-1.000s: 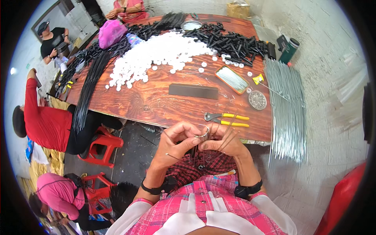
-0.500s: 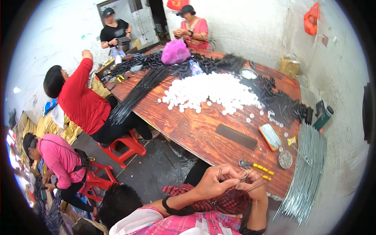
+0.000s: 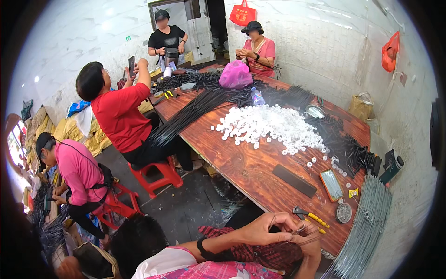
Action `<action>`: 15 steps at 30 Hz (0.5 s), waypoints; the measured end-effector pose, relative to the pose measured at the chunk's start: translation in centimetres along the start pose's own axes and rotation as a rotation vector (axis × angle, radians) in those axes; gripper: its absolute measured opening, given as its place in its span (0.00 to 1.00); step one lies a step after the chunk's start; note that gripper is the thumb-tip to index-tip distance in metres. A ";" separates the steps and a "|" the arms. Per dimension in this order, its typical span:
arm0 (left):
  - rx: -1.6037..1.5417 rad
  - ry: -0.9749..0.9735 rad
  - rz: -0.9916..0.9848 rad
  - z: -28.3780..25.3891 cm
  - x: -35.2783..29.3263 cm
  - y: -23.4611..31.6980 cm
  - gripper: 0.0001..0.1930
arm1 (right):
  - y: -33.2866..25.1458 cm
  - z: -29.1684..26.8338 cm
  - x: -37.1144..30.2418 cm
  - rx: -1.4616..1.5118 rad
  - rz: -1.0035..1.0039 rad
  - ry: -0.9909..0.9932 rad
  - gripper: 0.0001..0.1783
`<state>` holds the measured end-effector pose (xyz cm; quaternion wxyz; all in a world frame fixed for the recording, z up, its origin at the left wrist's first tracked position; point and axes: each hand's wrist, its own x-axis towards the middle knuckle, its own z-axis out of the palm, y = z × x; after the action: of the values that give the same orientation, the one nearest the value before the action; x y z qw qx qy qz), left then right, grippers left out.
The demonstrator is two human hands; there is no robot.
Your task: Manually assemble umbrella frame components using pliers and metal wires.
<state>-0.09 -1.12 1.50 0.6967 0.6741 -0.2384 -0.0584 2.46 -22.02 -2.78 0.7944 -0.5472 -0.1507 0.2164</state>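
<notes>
Above the near edge of the table, my left hand [image 3: 260, 231] and my right hand [image 3: 307, 238] meet with bent fingers. Both pinch thin dark wires [image 3: 304, 229]; their ends are too fine and blurred to trace. Just beyond my hands on the tabletop lie pliers with yellow handles [image 3: 312, 218]. Below them, red-and-black checked cloth [image 3: 267, 251] covers my lap.
The wooden table [image 3: 232, 158] bears a heap of small white round pieces [image 3: 269, 128], black tubes [image 3: 344, 149], dark rods [image 3: 190, 116], a flat dark bar [image 3: 294, 181] and a tin [image 3: 331, 185]. Silvery rods [image 3: 367, 223] overhang its right edge. Several people work around; one holds a phone [image 3: 131, 66].
The view has shifted, so the table sits lower and further right. My hands stay together with the wires, fingers slightly rearranged. The person in red now shows a raised phone.
</notes>
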 end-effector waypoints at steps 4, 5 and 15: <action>0.038 -0.291 0.018 -1.3 -0.1 1.1 0.27 | -0.1 -0.4 -0.4 0.030 0.013 -0.022 0.12; 0.026 -0.406 0.064 -1.6 0.0 1.4 0.32 | 0.3 -1.0 -0.6 0.010 -0.006 -0.044 0.14; -0.251 -0.841 0.147 -3.0 0.1 0.9 0.29 | -2.7 0.0 -1.7 -0.124 0.229 -0.305 0.14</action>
<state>1.04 1.66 2.51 0.6178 0.4831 -0.5395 -0.3064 1.45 -23.70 -0.28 0.6972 -0.5696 -0.2192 0.3762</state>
